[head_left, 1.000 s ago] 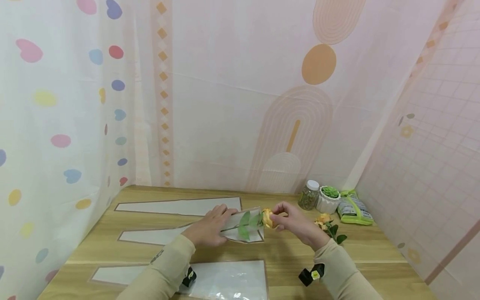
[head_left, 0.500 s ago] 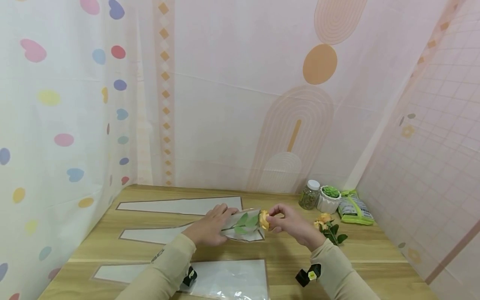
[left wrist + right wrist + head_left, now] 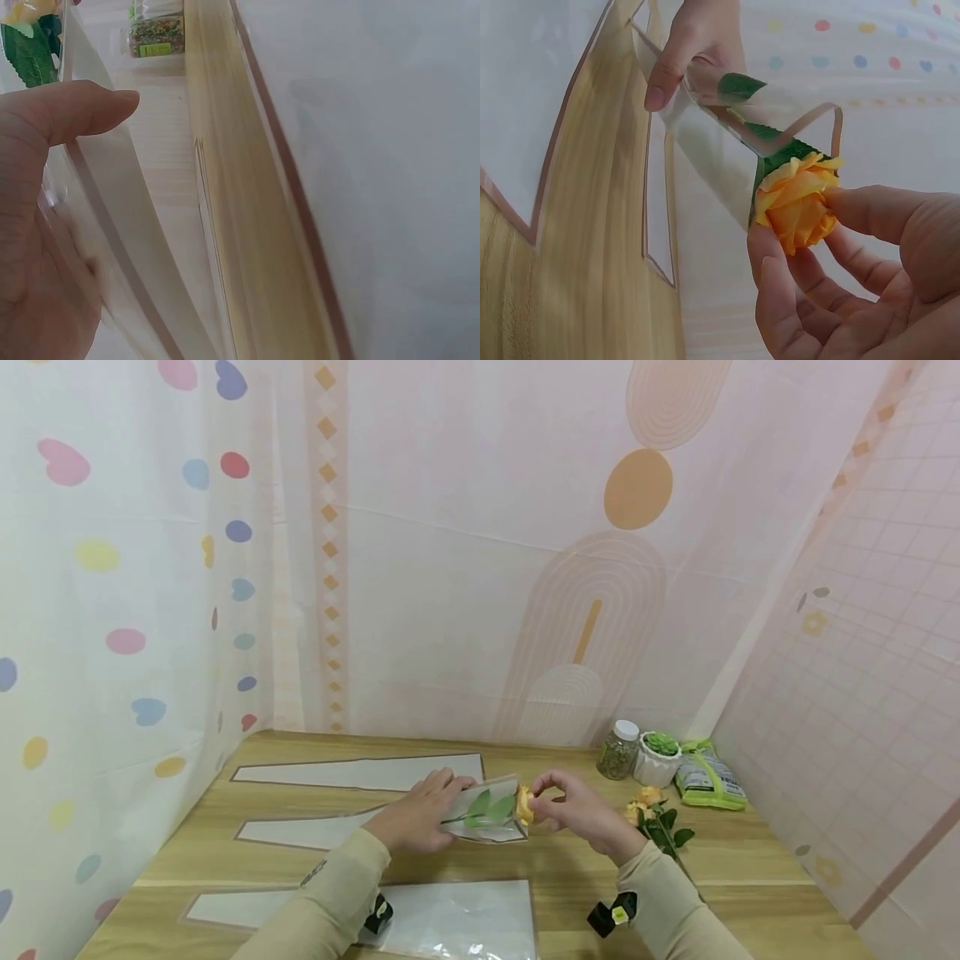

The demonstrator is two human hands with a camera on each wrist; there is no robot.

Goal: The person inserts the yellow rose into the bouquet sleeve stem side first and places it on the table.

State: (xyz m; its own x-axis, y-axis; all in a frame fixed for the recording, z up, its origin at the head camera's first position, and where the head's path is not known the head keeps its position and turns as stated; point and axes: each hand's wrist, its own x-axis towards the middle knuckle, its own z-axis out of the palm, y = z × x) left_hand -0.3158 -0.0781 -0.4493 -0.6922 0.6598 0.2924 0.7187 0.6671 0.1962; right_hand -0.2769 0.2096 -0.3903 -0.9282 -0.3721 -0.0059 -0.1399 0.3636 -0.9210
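Right hand (image 3: 573, 810): thumb and fingertips pinch an orange rose (image 3: 799, 201) at its bloom, the other fingers loosely bent beneath. The hold on the head probably keeps the stem end free to lie inside the sleeve.

Just left of this hand, the bloom sits at the mouth of a clear-fronted sleeve (image 3: 716, 169); the green leaves (image 3: 501, 808) and part of the stem lie within, behind the film. The film's brown-edged rim arches up beside the petals, so the mouth gapes toward the right hand.

Left hand (image 3: 423, 814), at the stem side of the leaves: it grips the sleeve, thumb laid across one edge, the other fingers partly hidden. Likely held so to steady the wrap and keep its wide end facing the bloom. The tapered white strip (image 3: 300, 833) beyond this hand looks like the same sleeve's tail; the hand covers the join.

Nearer the person than the left hand, a flat sleeve (image 3: 457, 910); on its far side, another flat sleeve (image 3: 360, 772).

Just right of the right hand, loose roses (image 3: 645, 802) lie on the table (image 3: 577, 877), presumably for easy reach. Farther beyond: lidded jar (image 3: 619, 750), potted succulent (image 3: 657, 762), green bag (image 3: 708, 777), grouped together.
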